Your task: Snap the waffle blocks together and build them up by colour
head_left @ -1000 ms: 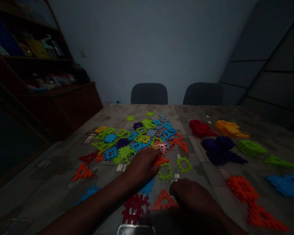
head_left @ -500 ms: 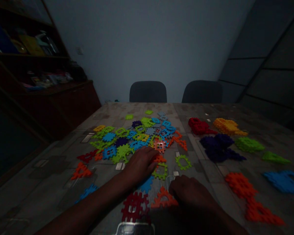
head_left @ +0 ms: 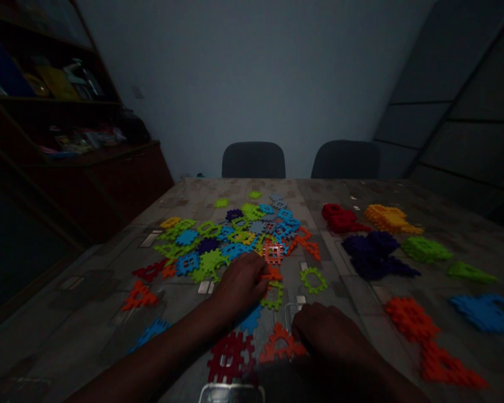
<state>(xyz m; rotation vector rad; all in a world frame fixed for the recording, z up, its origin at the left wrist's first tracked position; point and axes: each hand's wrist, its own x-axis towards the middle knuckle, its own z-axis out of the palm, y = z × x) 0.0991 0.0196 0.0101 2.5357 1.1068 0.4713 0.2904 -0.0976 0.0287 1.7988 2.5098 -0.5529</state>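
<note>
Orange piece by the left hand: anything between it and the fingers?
Nothing visible. The left hand has its fingertips right at the orange piece, at the near edge of the mixed pile. Contact itself is too dark to confirm.

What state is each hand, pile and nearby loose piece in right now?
left hand: palm down, fingertips at a small orange piece.
right hand: resting on the table, curled, beside an orange triangular piece.
mixed pile: loose, unsorted.
purple pile: grouped by colour.
red square piece: flat, untouched.
</note>
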